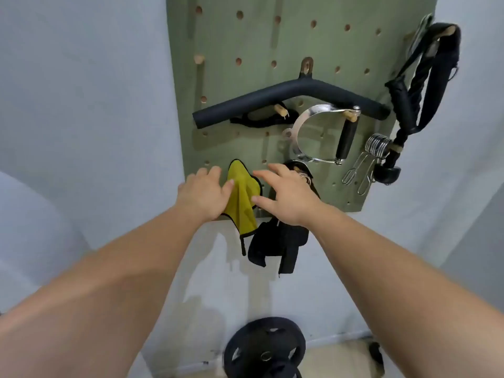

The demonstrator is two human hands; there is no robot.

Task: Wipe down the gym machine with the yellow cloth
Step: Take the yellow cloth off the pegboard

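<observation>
At the green pegboard, the yellow cloth hangs lengthwise downward between your grips: left grip touching it, right grip alongside, both spread, clamping nothing.

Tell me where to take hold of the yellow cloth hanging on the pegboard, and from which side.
Probably its upper part, where the yellow cloth hangs on the green pegboard, coming from the left. There it gathers into a narrow fold one pinch can close on, and black straps crowd its right side.
</observation>
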